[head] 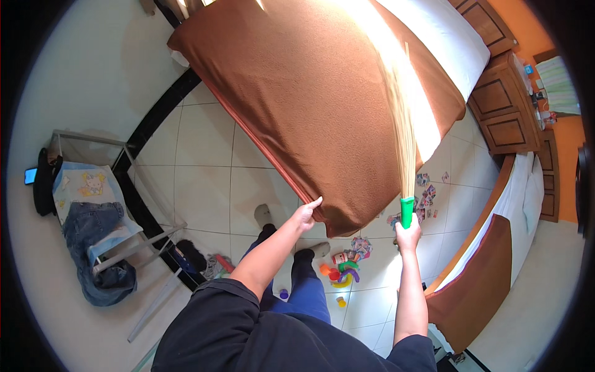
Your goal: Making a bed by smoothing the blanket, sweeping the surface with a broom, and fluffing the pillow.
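In my right hand [408, 235] is the green handle of a stick broom [403, 153]. Its long pale bristles point away from me over a brown blanket [297, 93], and their far ends blur into bright sunlight. My left hand [307, 216] pinches the blanket's near corner beside its reddish trimmed edge. The blanket covers much of a bed, where a white sheet [453, 51] shows at the upper right.
Toys and a red-and-white can [340, 258] lie on the tiled floor near my feet, with scattered small cards [426, 197]. At left, a metal rack [153, 239] holds jeans [93, 228]. A wooden cabinet [504, 107] and second bed [474, 288] stand at right.
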A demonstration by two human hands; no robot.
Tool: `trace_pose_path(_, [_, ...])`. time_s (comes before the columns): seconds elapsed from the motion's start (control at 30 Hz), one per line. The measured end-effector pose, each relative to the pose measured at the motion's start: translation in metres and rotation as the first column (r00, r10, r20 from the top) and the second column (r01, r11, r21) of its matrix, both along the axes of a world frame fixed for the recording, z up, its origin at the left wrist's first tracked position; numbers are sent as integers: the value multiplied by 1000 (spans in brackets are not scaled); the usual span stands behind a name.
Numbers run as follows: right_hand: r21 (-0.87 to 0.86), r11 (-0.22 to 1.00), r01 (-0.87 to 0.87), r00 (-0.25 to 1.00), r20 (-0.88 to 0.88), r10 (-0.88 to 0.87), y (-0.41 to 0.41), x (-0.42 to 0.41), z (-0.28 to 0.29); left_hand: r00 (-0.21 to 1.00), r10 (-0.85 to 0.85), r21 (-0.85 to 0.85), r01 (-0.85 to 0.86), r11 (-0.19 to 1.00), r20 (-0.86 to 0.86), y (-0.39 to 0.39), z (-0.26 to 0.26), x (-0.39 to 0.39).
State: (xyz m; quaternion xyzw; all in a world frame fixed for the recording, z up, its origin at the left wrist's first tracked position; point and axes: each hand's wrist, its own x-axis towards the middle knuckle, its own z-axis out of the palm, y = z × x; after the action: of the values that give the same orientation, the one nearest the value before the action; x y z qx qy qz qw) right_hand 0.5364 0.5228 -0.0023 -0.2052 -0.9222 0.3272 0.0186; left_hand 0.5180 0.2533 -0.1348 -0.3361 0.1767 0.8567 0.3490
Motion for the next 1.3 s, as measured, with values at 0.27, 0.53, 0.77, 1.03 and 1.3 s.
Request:
trace_pose_path(0.27, [-16,997,-74,958,275,76,-9,77,-84,990,-123,-338,93,937,-70,38,-7,63])
trace_pose_path(0.53, [46,785,-617,708,469,529,73,139,-40,969,-234,-362,247,899,81,60,-38,130])
trace_pose_path(0.77, [-11,913,-407,910,77,407,54,37,-5,980,-193,-373,195,907,44,73,-37,128])
trace_pose_path(1.03, [269,665,-697,659,606,446,26,28,9,926,-340,-811,322,489,162,81,-7,113])
trace_pose_path(1.3, [302,742,-598,786,402,470,108,24,76,977,-210,-904,48,424,-46,73,13,112])
